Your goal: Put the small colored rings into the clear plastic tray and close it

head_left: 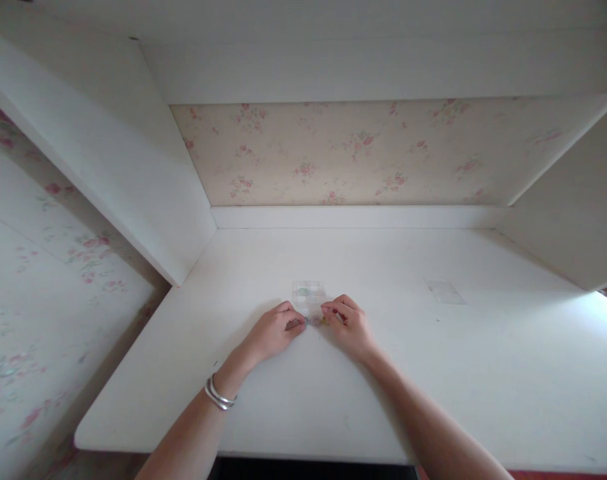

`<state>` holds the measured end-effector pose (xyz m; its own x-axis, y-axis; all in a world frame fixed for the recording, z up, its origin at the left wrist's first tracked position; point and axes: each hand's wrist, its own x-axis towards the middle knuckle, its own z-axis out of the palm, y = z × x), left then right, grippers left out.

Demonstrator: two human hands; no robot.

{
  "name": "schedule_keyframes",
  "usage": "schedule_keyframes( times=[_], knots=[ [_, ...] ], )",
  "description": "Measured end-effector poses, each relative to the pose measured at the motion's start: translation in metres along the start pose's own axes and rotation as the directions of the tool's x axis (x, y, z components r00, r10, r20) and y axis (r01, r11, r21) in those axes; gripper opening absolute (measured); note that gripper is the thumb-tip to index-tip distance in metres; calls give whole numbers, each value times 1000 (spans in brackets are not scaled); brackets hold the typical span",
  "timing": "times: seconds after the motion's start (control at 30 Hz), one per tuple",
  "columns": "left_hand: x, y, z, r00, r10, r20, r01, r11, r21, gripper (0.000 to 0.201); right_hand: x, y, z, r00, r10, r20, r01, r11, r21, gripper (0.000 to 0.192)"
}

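Note:
My left hand and my right hand rest on a white desk, fingertips almost meeting. Between the fingertips lies a tiny round object, pinched from both sides; it is too small to identify. Just beyond the fingers sits a small clear plastic box with something greenish inside. My left wrist wears silver bangles.
A flat clear plastic piece lies on the desk at the right. White side panels and a floral-papered back wall enclose the desk. The front edge runs along the bottom; floral wallpaper covers the left wall.

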<state>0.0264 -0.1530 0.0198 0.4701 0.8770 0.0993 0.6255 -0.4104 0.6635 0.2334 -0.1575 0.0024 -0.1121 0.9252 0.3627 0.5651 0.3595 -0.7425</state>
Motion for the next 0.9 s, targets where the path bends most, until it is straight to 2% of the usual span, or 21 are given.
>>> schedule_keyframes(
  times=[0.27, 0.57, 0.67, 0.77, 0.9],
  knots=[
    [-3, 4, 0, 1000, 10, 10, -10, 997, 75, 20, -1, -1, 1, 1000, 1, 10, -2, 999, 39, 25],
    [2, 3, -3, 998, -37, -41, 31, 991, -127, 17, -1, -3, 0, 999, -41, 15, 41, 999, 16, 26],
    [3, 5, -5, 994, -58, -98, 46, 992, -120, 19, -3, -7, -1, 990, -132, 59, 136, 988, -72, 23],
    [6, 7, -7, 980, -52, -193, 37, 996, -81, 22, -6, -15, -1, 962, -219, 161, 247, 952, -182, 21],
    [19, 5, -4, 950, -22, -311, 16, 1000, -23, 23, -9, -27, 4, 932, -257, 255, 330, 894, -305, 18]
  ],
)
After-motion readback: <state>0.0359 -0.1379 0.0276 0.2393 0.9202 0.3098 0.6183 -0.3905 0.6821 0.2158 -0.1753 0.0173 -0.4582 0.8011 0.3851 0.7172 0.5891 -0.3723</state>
